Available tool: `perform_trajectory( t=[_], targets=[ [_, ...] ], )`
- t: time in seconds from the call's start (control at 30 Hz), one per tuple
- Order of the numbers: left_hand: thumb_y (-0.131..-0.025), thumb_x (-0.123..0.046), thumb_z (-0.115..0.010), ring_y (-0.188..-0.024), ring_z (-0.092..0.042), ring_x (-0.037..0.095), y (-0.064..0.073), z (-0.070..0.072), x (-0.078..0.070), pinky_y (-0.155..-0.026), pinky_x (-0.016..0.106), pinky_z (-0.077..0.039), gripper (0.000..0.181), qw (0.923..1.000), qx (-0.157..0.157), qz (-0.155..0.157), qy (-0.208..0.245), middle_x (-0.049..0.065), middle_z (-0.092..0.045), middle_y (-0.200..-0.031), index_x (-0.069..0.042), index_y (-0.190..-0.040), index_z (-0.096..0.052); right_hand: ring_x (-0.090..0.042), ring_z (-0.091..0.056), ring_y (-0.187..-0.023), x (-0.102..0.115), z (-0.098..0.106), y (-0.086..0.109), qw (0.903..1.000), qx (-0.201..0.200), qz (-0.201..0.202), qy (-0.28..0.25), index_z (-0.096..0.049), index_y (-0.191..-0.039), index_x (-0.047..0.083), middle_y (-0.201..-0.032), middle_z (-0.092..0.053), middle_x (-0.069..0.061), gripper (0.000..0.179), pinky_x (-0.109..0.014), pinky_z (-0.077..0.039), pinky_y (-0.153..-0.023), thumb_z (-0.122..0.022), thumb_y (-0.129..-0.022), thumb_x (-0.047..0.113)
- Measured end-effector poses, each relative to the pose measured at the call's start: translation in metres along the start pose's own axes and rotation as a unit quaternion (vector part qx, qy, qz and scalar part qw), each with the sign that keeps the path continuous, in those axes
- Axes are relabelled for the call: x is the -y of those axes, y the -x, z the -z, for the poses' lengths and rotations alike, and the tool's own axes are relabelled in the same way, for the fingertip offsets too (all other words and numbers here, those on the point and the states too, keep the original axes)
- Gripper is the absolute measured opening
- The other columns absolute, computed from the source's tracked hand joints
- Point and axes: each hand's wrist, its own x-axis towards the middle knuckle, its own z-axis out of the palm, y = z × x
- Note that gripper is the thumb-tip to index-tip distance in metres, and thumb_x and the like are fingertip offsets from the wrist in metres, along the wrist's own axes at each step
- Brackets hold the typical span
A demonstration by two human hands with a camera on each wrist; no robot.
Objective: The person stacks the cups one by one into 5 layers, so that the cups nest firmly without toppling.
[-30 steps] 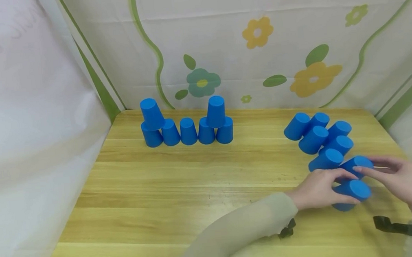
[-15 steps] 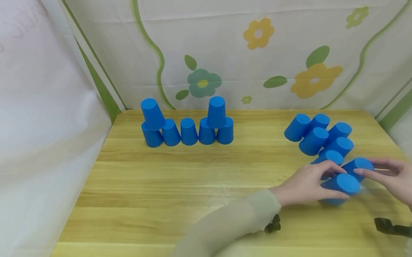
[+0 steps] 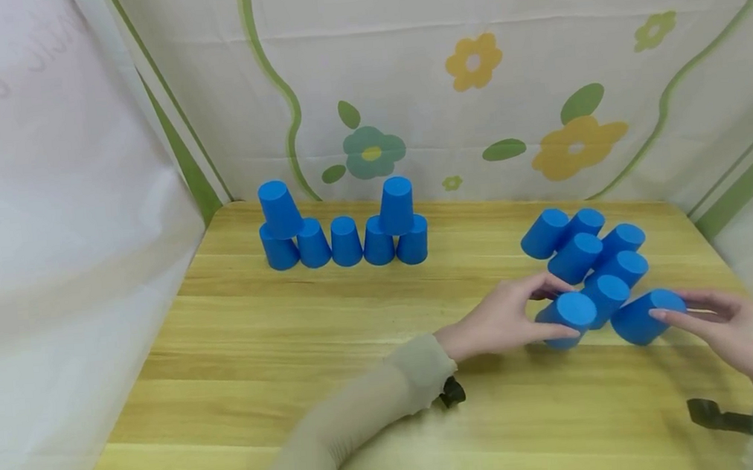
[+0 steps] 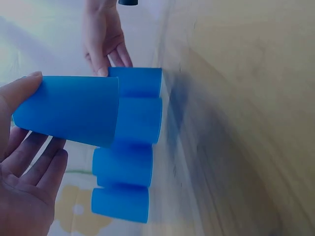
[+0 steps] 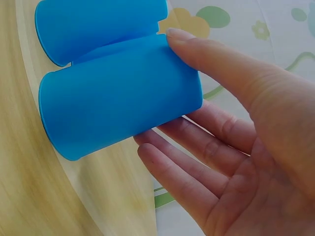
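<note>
Toward the right of the head view, my left hand [image 3: 499, 317] holds an upside-down blue cup [image 3: 567, 321] between thumb and fingers. The left wrist view shows that held cup [image 4: 69, 109] raised off the table. My right hand [image 3: 737, 330] pinches another upside-down blue cup [image 3: 642, 320] at the near end of the right-hand group, thumb on one side and fingers on the other. In the right wrist view this cup [image 5: 118, 98] stands beside another cup [image 5: 101, 29]. Several more blue cups [image 3: 575, 256] stand upside down behind both hands.
On the wooden table [image 3: 229, 397], at the back left, several upside-down blue cups [image 3: 346, 241] form a row. Two cups [image 3: 396, 205] sit on top, one bridging each end pair. A white flowered curtain [image 3: 417, 82] hangs behind, and another sheet [image 3: 69, 254] hangs left.
My left hand has carried its cup leftward and slightly away from me, apart from the right hand's cup. My right hand has stayed nearly still on its cup.
</note>
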Motion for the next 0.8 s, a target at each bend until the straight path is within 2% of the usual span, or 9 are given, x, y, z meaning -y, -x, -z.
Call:
perform_trajectory(
  t=[0.23,0.33,0.37,0.5,0.57,0.6,0.67,0.7,0.8],
  targets=[
    [-0.090,-0.028,-0.080,-0.119,-0.053,-0.004,0.020,0.025,0.012,-0.101,0.014,-0.041,0.052,0.9989,-0.028,-0.037,-0.012,-0.008,-0.062,-0.130,-0.014,-0.134,-0.056,-0.057,-0.050,-0.120,0.004,0.002,0.003,1.0000,0.006,0.000,0.004,-0.044,-0.148,-0.004,-0.144,-0.043,-0.039,0.088,-0.061,-0.052,-0.072,-0.069,-0.092,0.059],
    [-0.090,-0.027,-0.080,-0.120,-0.054,0.000,0.033,0.038,0.019,-0.102,0.017,-0.042,0.053,0.9981,-0.045,-0.037,-0.017,-0.005,-0.062,-0.131,-0.012,-0.134,-0.056,-0.057,-0.051,-0.120,0.005,0.002,0.004,0.9999,0.011,-0.001,0.001,-0.044,-0.148,-0.004,-0.144,-0.044,-0.038,0.087,-0.062,-0.051,-0.074,-0.069,-0.092,0.058],
    [-0.090,-0.026,-0.080,-0.120,-0.055,0.001,0.038,0.042,0.021,-0.102,0.018,-0.043,0.053,0.9979,-0.051,-0.036,-0.018,-0.004,-0.062,-0.131,-0.012,-0.134,-0.055,-0.051,-0.057,-0.116,0.006,0.002,0.004,0.9999,0.011,-0.002,0.002,-0.045,-0.147,-0.003,-0.143,-0.047,-0.036,0.086,-0.062,-0.052,-0.074,-0.069,-0.092,0.058],
    [-0.091,-0.026,-0.080,-0.120,-0.056,0.003,0.053,0.060,0.028,-0.103,0.021,-0.044,0.054,0.9971,-0.062,-0.029,-0.032,-0.003,-0.062,-0.132,-0.010,-0.136,-0.055,-0.051,-0.057,-0.116,0.006,0.002,0.004,0.9999,0.014,0.002,-0.005,-0.045,-0.147,-0.005,-0.143,-0.047,-0.036,0.084,-0.063,-0.050,-0.075,-0.069,-0.093,0.056],
    [-0.091,-0.026,-0.079,-0.122,-0.056,0.005,0.061,0.069,0.031,-0.105,0.024,-0.044,0.056,0.9969,-0.064,-0.024,-0.039,-0.002,-0.061,-0.135,-0.010,-0.139,-0.055,-0.043,-0.062,-0.110,0.006,0.002,0.004,0.9999,0.010,0.001,-0.003,-0.047,-0.146,-0.003,-0.142,-0.049,-0.035,0.083,-0.063,-0.051,-0.075,-0.069,-0.092,0.056],
    [-0.091,-0.025,-0.079,-0.123,-0.056,0.006,0.065,0.073,0.033,-0.105,0.026,-0.045,0.057,0.9967,-0.066,-0.024,-0.042,-0.002,-0.061,-0.136,-0.009,-0.140,-0.056,-0.047,-0.059,-0.112,0.006,0.002,0.004,0.9999,0.012,0.002,-0.005,-0.046,-0.146,-0.004,-0.143,-0.046,-0.037,0.084,-0.064,-0.050,-0.075,-0.069,-0.093,0.056],
    [-0.091,-0.024,-0.079,-0.125,-0.055,0.008,0.073,0.083,0.037,-0.106,0.032,-0.046,0.057,0.9958,-0.075,-0.023,-0.047,-0.002,-0.060,-0.138,-0.008,-0.141,-0.057,-0.035,-0.065,-0.104,0.006,0.003,0.004,0.9999,0.011,0.003,-0.003,-0.046,-0.146,-0.004,-0.143,-0.046,-0.037,0.083,-0.063,-0.051,-0.075,-0.070,-0.093,0.055],
    [-0.091,-0.023,-0.080,-0.126,-0.055,0.009,0.076,0.088,0.039,-0.106,0.036,-0.046,0.057,0.9953,-0.080,-0.025,-0.049,-0.001,-0.060,-0.138,-0.008,-0.141,-0.057,-0.024,-0.066,-0.098,0.006,0.003,0.004,0.9999,0.010,0.004,-0.002,-0.047,-0.146,-0.004,-0.143,-0.046,-0.037,0.083,-0.063,-0.051,-0.075,-0.070,-0.093,0.055],
    [-0.089,-0.020,-0.082,-0.124,-0.056,0.010,0.087,0.103,0.043,-0.105,0.038,-0.048,0.054,0.9925,-0.105,-0.021,-0.060,-0.001,-0.063,-0.135,-0.007,-0.137,-0.060,-0.030,-0.065,-0.102,0.006,0.003,0.004,0.9999,0.011,0.007,0.000,-0.046,-0.146,-0.006,-0.144,-0.044,-0.038,0.084,-0.063,-0.050,-0.076,-0.070,-0.093,0.055]
  ],
)
